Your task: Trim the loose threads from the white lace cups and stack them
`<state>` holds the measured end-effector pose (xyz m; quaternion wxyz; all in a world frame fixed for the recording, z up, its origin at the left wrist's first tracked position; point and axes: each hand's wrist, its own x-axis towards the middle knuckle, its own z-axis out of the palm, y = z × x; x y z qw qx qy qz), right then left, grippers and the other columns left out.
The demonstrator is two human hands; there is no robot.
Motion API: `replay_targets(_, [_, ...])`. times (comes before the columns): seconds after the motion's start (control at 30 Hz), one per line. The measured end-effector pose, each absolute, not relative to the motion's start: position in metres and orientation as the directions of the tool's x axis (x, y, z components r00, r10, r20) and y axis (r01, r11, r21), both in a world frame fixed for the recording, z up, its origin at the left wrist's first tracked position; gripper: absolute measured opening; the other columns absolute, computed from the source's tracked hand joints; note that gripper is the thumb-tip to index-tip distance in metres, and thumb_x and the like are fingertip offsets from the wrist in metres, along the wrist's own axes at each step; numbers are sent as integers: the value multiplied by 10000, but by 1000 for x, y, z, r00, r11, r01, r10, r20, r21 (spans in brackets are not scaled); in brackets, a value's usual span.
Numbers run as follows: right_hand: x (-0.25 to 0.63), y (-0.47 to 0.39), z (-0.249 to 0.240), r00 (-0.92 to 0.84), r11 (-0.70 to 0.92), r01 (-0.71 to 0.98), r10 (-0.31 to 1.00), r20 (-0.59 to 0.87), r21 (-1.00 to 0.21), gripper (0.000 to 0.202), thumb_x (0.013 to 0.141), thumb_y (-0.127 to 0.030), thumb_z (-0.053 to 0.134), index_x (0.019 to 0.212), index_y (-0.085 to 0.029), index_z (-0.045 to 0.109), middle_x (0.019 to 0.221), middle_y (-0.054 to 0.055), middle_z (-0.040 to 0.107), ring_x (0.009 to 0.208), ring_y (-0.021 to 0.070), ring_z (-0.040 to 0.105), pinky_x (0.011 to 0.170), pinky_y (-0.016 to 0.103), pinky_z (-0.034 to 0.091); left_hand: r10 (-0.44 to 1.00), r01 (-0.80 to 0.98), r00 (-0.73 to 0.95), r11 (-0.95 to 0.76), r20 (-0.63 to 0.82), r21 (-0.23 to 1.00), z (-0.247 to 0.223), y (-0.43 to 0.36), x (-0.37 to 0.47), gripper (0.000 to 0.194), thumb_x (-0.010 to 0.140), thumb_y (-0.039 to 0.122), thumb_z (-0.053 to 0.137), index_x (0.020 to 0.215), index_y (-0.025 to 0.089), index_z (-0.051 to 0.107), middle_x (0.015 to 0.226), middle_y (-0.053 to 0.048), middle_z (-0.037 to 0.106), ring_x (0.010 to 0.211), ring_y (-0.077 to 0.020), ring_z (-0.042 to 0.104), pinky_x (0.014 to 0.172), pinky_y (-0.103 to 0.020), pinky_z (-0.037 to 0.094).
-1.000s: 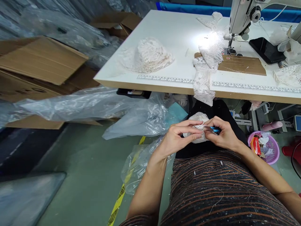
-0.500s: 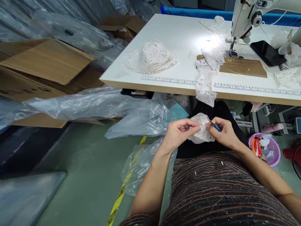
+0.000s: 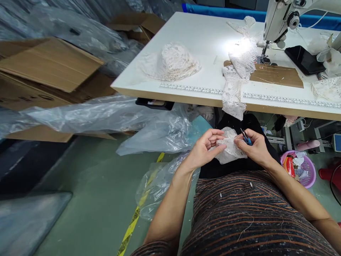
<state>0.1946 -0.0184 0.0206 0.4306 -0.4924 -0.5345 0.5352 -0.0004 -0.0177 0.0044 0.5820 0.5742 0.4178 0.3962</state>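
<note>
Since a moment ago, the small blue-handled snips (image 3: 245, 137) have tipped up, so their points now aim toward 11 o'clock instead of lying flat across the cloth. The right hand (image 3: 253, 149) is closed around them and also pinches the right edge of the little white lace piece (image 3: 229, 149). The left hand (image 3: 205, 149) pinches the lace's left edge with thumb and fingers. The lace is soft and crumpled, with a scalloped, holey border, and it sits in the person's lap over black cloth (image 3: 239, 167).

At 12 o'clock from the hands stands the white bench (image 3: 202, 39) with a printed ruler along its front edge. A long strip of white lace (image 3: 236, 89) hangs over that edge. A heap of cream lace (image 3: 173, 64) lies at 11 o'clock. The white sewing machine (image 3: 279, 17) is at 1 o'clock. Clear plastic bags (image 3: 106, 117) and brown cardboard boxes (image 3: 45, 71) fill the 9 o'clock side, on a green floor (image 3: 93, 199). A pink basket (image 3: 306, 170) sits at 3 o'clock.
</note>
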Motion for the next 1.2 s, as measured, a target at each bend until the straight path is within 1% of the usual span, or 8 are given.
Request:
replay_targets(0.07, [199, -17, 19, -114, -70, 60, 991, -77, -996, 284, 674, -436, 736, 730, -191, 603, 618, -33, 560, 527, 85, 418, 494, 234, 358, 899, 76, 427, 75, -101, 994, 0, -20, -5, 469, 759, 355, 780, 1136, 170, 571, 938, -51, 745, 819, -158, 694, 754, -266, 535])
replay_targets(0.2, [206, -10, 7, -79, -113, 6, 990, -113, -994, 392, 643, -462, 769, 901, -182, 679, 704, -13, 620, 584, 100, 474, 555, 254, 394, 829, 140, 509, 187, -233, 972, -7, -27, -20, 339, 747, 393, 780, 948, 150, 657, 795, -19, 718, 688, -137, 652, 629, -235, 510])
replay_targets(0.37, [202, 15, -26, -46, -172, 25, 984, -173, -985, 413, 586, -504, 770, 817, -166, 711, 656, -19, 577, 591, 101, 430, 573, 273, 359, 943, 36, 254, 214, -216, 976, -28, -13, -29, 514, 683, 476, 814, 1072, 163, 689, 896, -59, 763, 739, -162, 678, 677, -267, 540])
replay_targets(0.5, [196, 34, -53, 58, -234, 58, 971, -231, -971, 404, 530, -518, 765, 700, -166, 663, 598, -34, 513, 583, 101, 398, 568, 280, 332, 977, 199, 140, 134, -163, 971, -51, 9, -25, 500, 657, 528, 791, 966, 136, 766, 941, -85, 783, 832, -213, 693, 770, -305, 531])
replay_targets(0.63, [197, 36, -67, 58, -247, 70, 968, -243, -967, 405, 540, -524, 743, 713, -171, 645, 593, -44, 484, 584, 101, 382, 574, 280, 320, 984, 334, 133, 71, -121, 940, -60, 14, -26, 476, 783, 544, 661, 1023, 152, 787, 1017, -90, 786, 872, -229, 688, 812, -324, 517])
replay_targets(0.8, [200, 34, -72, 65, -250, 83, 967, -245, -965, 420, 553, -544, 738, 731, -175, 651, 598, -40, 482, 592, 108, 381, 573, 279, 309, 989, 509, 145, -99, 28, 855, -56, 10, -30, 358, 897, 434, 575, 1101, 213, 770, 1021, -64, 762, 862, -191, 670, 740, -285, 512])
replay_targets(1.03, [200, 32, -72, 109, -239, 63, 967, -232, -969, 436, 542, -556, 745, 731, -175, 647, 619, -34, 499, 608, 114, 403, 602, 286, 334, 929, 610, 117, -346, 351, 712, -60, 10, -31, 137, 862, 270, 690, 940, 245, 799, 852, -26, 702, 765, -149, 641, 696, -282, 515])
replay_targets(1.2, [202, 30, -72, 140, -231, 50, 965, -223, -972, 427, 537, -552, 750, 716, -180, 642, 596, -43, 484, 596, 112, 402, 594, 284, 336, 879, 652, 143, -429, 454, 625, -59, 10, -30, 120, 871, 263, 692, 884, 216, 801, 793, -35, 723, 696, -144, 644, 646, -275, 498])
